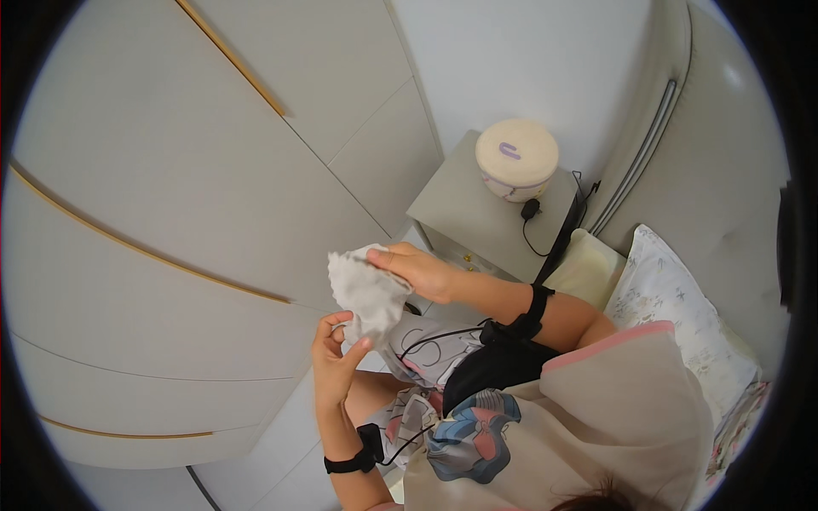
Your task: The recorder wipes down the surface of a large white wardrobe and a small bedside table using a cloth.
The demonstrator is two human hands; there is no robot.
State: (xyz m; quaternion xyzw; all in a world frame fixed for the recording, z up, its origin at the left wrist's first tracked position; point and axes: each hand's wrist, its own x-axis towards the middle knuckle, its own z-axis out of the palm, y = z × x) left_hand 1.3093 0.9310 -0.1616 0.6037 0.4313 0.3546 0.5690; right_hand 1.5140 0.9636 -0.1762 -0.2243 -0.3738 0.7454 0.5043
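A small, crumpled off-white cloth (370, 294) with a wavy edge is stretched between my hands in front of my lap. My right hand (415, 271) grips its upper end, the thumb lying on top of the fabric. Lower down, my left hand (339, 351) pinches the other end between thumb and fingers. Below the cloth are my patterned shorts (402, 415) and the printed front of my beige top (473, 434). A black strap with a small device (367, 450) circles my left forearm. Another black strap (540, 310) is on my right arm, and thin cables run from both.
A grey bedside table (460, 198) carries a round lidded container (517, 156) and a black plug adapter (530, 209) with a cord. Wardrobe doors (192, 191) with gold handles fill the left. Beside me are a floral pillow (671, 306) and a padded headboard (722, 191).
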